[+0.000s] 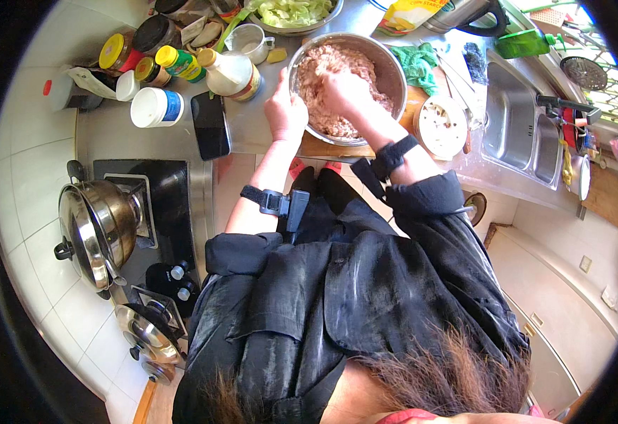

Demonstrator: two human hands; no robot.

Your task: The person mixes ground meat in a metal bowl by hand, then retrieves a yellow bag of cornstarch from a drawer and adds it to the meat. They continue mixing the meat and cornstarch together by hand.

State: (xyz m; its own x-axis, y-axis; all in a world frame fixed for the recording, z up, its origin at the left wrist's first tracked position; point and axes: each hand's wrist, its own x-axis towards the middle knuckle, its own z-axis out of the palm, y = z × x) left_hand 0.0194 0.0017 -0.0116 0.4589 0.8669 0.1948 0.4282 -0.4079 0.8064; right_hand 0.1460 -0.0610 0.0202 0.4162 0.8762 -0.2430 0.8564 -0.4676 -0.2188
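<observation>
A stainless steel bowl [401,90] full of pinkish minced meat [317,79] stands before me at the counter's front edge. My left hand [286,108] holds the bowl by its left side, fingers along the outer wall near the rim. Deep in the mince is my right hand [347,91], knuckles up and bent downward; its fingertips are hidden, so I cannot tell how far they are closed. Partly under the bowl lies a wooden cutting board [330,149]. Right of the bowl sits a white round container [441,126] with dark bits inside.
Left of the bowl are a white-capped-label bottle [232,74], a measuring cup [250,43], a black phone [211,126] and several jars. Chopped leafy greens [293,11] fill another bowl behind. A green cloth [416,66] and sink [510,116] lie right; a lidded pot [97,228] stands on the stove.
</observation>
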